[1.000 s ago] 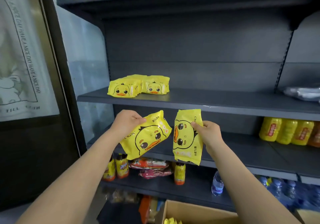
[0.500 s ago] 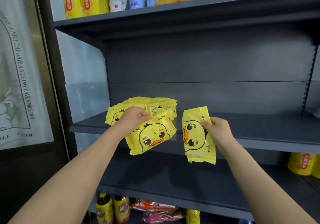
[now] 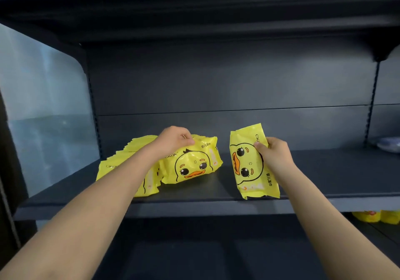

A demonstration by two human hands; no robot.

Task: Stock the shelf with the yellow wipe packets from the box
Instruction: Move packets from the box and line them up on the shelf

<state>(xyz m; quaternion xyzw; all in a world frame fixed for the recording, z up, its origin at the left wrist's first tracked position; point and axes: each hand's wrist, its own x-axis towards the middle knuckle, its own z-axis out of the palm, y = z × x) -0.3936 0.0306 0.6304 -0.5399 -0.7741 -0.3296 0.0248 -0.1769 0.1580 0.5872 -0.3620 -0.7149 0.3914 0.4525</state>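
Two packets were up at the shelf (image 3: pixel 324 171) at once. From the glossy film and the way it dimpled under the fingers, these were judged to be light, soft pouches: easily squashed, a touch slippery, nothing fragile inside. A pinch across the top seam or a wrap around one long side was reckoned the safe hold. A flat-palmed carry would likely be undone by that slick wrapper.

The left hand (image 3: pixel 173 140) was closed over the top edge of the left packet (image 3: pixel 194 165), fingers curled round it and the thumb not made out, so the duck face was shown upright. That packet was held low over the left half of the shelf, up against the row of stocked packets (image 3: pixel 121 167) at the shelf's left end. Whether its bottom edge was on the shelf board could not be told.

The right hand (image 3: pixel 275 156) was clamped on the right packet (image 3: pixel 246 167), thumb laid on the printed face, the other fingers hidden behind. This one was turned on its side, beak pointing left, and stood on end near the middle of the shelf, its lower end at the shelf's front lip. Both packets were judged a short push from being stocked.
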